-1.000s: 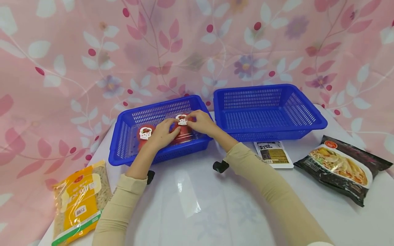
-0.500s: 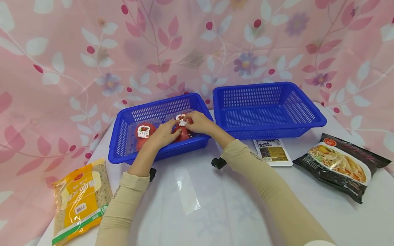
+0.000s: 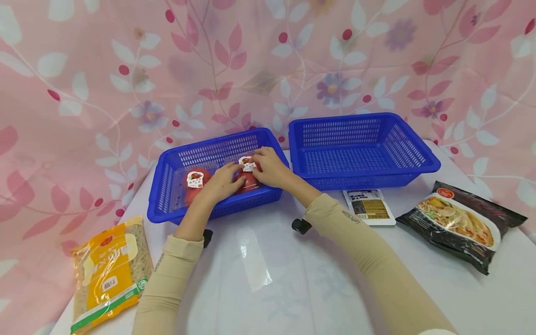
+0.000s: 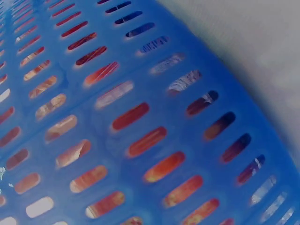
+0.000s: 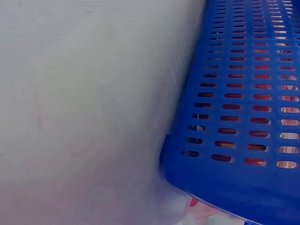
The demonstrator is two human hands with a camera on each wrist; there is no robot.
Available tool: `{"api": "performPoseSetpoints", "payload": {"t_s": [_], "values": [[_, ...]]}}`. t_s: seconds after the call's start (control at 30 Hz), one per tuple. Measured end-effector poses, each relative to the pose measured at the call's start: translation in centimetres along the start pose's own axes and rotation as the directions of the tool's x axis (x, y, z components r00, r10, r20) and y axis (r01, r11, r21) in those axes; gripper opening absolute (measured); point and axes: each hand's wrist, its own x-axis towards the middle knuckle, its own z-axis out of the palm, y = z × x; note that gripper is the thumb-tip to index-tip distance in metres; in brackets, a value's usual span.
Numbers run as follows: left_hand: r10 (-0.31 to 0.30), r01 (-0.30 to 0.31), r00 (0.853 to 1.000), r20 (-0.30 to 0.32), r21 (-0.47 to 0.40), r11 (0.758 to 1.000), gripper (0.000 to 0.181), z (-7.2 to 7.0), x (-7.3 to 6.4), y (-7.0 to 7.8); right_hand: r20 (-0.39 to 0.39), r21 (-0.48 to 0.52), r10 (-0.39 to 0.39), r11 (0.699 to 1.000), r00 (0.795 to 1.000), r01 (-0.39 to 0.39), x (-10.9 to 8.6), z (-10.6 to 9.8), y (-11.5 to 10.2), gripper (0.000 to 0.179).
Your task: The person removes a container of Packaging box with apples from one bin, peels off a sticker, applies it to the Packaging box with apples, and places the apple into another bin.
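Two clear plastic packs of red, tomato-like fruit with white labels sit in the left blue basket (image 3: 226, 211). The left pack (image 3: 193, 188) lies beside my left hand (image 3: 221, 184). Both hands are at the right pack (image 3: 247, 179): my left hand grips its left side with thumb and fingers bent. My right hand (image 3: 271, 168) holds it from the right, fingertips by the label. The hands hide much of this pack. In the left wrist view the slotted basket wall (image 4: 89, 140) fills most of the picture, with red showing through. Neither wrist view shows a hand.
To the right stands a second blue basket (image 3: 343, 160). Before it lie a flat white-edged packet (image 3: 369, 207) and a black noodle bag (image 3: 460, 223). A yellow bag (image 3: 110, 274) lies at front left. A floral cloth (image 3: 259, 60) hangs behind.
The right pack's front edge now shows less beyond my hands. Both hands stay at that pack with only slight finger movement. The left pack sits slightly farther left.
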Motion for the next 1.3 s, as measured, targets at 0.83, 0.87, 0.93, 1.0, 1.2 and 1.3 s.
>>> {"api": "performPoseSetpoints", "payload": {"t_s": [0.83,0.87,0.93,1.0,1.2,1.3], "values": [[-0.038,0.047,0.964,-0.265,0.027,0.999,0.037,-0.3,-0.9,0.4,-0.276,-0.027,-0.182,0.983,0.944,0.182,-2.4,0.2,-0.8,0.025],[-0.031,0.042,0.964,-0.264,0.036,0.998,0.039,-0.3,-1.0,0.5,-0.281,-0.029,-0.183,0.983,0.942,0.183,-2.7,0.1,-0.8,0.025],[-0.014,0.030,0.965,-0.262,0.059,0.998,0.041,-0.3,-1.2,0.8,-0.286,-0.034,-0.179,0.984,0.941,0.177,-3.1,-0.2,-0.7,0.024],[0.003,0.020,0.967,-0.256,0.087,0.996,0.044,-0.2,-1.5,1.3,-0.287,-0.049,-0.182,0.983,0.940,0.175,-3.7,-0.5,-0.6,0.025],[0.120,-0.076,0.948,-0.294,0.159,0.984,0.044,0.5,-2.3,2.8,-0.250,-0.123,-0.169,0.982,0.953,0.142,-5.7,-1.6,-0.1,0.030],[0.194,-0.132,0.937,-0.289,0.223,0.966,0.046,0.9,-2.8,3.6,-0.224,-0.193,-0.156,0.975,0.962,0.113,-6.9,-2.0,0.3,0.033]]}}
